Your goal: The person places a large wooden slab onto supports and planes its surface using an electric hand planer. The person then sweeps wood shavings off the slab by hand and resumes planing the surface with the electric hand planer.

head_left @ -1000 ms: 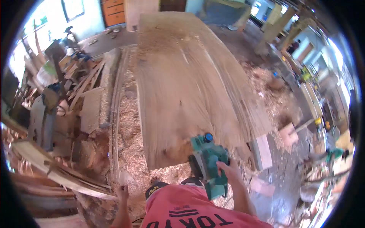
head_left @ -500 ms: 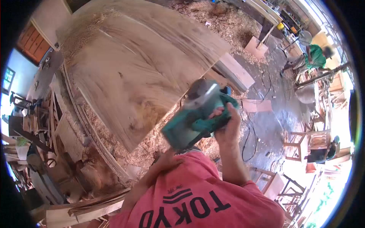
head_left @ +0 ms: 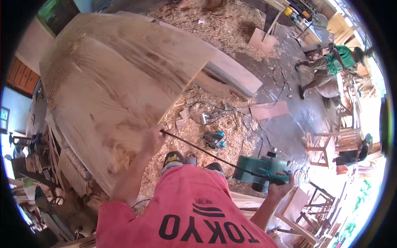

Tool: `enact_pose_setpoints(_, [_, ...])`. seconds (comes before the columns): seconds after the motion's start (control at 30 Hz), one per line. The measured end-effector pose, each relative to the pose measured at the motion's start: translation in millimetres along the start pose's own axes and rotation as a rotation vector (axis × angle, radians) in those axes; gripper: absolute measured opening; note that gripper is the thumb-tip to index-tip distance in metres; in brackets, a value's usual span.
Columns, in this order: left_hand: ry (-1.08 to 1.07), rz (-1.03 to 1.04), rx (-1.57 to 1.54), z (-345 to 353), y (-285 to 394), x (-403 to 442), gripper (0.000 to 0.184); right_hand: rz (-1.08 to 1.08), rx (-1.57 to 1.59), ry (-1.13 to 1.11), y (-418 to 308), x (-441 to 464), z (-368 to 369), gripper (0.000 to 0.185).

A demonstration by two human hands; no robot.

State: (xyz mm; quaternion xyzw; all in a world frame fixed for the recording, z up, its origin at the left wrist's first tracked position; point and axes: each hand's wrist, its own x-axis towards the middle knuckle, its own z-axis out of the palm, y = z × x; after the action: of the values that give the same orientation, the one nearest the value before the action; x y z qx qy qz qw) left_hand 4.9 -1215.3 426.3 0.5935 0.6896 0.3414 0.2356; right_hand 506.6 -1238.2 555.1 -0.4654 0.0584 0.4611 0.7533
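My right hand (head_left: 281, 189) grips the rear handle of a green corded power tool (head_left: 258, 168), shaped like a planer or belt sander. It is held out to my right, beside my body, and is slightly blurred. From it a dark power cord (head_left: 202, 152) runs taut across in front of me to my left hand (head_left: 154, 141). My left fingers are closed round the cord, close to the near edge of a large wooden slab (head_left: 124, 89). The slab's broad face shows dark grain and some shavings.
On the shaving-covered floor by my feet lies a second teal power tool (head_left: 215, 139), with cables (head_left: 235, 108) beyond it. Wooden boards (head_left: 235, 74) lie under the slab's right side. A wooden stool frame (head_left: 326, 151) stands right; a person in green (head_left: 341, 60) is farther off.
The green power tool has swung from before me out to my right. My left hand has moved from near my shirt to the slab's edge and now holds the cord.
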Motion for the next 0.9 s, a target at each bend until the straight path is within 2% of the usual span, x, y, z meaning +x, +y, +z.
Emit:
enact_pose_setpoints(0.07, [-0.021, 0.038, -0.144, 23.2, -5.9, 32.9, 0.035, -0.025, 0.083, -0.039, -19.7, 7.6, -19.1, 0.019])
enact_pose_setpoints(0.13, [-0.151, -0.134, -0.343, 54.1, -10.8, 66.3, 0.051, -0.091, 0.079, -0.014, -29.9, 9.9, -35.3, 0.019])
enact_pose_setpoints(0.23, [-0.319, -0.126, -0.441, 87.0, 24.2, 113.5, 0.053, -0.19, -0.004, 0.069, -43.5, 13.7, -55.0, 0.025])
enact_pose_setpoints(0.33, [-0.034, 0.212, -0.412, 104.2, 80.8, 148.9, 0.053, -0.295, -0.073, 0.255, -45.5, 17.5, -56.9, 0.033])
enact_pose_setpoints(0.4, [-0.08, 0.2, -0.377, 101.7, 107.5, 175.0, 0.05, -0.335, -0.064, 0.389, -46.0, 34.6, -72.1, 0.04])
enact_pose_setpoints(0.43, [-0.071, 0.234, -0.387, 106.7, 115.1, 191.8, 0.047, -0.383, -0.122, 0.422, -39.0, 26.9, -40.8, 0.042])
enact_pose_setpoints(0.47, [-0.053, 0.268, -0.395, 112.5, 118.2, 211.2, 0.043, -0.357, -0.053, 0.456, -40.8, 44.1, -52.9, 0.042])
enact_pose_setpoints(0.5, [-0.033, 0.38, -0.396, 127.9, 108.9, 232.1, 0.049, -0.356, -0.041, 0.485, -40.3, 58.9, -56.9, 0.042])
enact_pose_setpoints(0.6, [-0.116, 0.404, -0.418, 165.4, 104.6, 293.2, 0.051, -0.351, -0.101, 0.523, -30.0, 120.5, -47.0, 0.04])
enact_pose_setpoints(0.63, [-0.111, 0.265, -0.478, 181.6, 104.9, 313.0, 0.065, -0.341, -0.132, 0.527, -27.5, 146.9, -39.9, 0.039])
enact_pose_setpoints(0.73, [-0.261, 0.053, -0.508, 210.0, 95.9, 379.0, 0.05, -0.292, -0.237, 0.501, -22.9, 247.2, 12.7, 0.038])
enact_pose_setpoints(0.77, [-0.214, 0.12, -0.512, 222.3, 91.5, 400.9, 0.054, -0.26, -0.279, 0.482, -24.9, 280.9, 32.4, 0.038])
enact_pose_setpoints(0.9, [-0.273, -0.098, -0.498, 217.0, 95.0, 463.7, 0.022, -0.138, -0.424, 0.311, -28.8, 393.1, 144.0, 0.037])
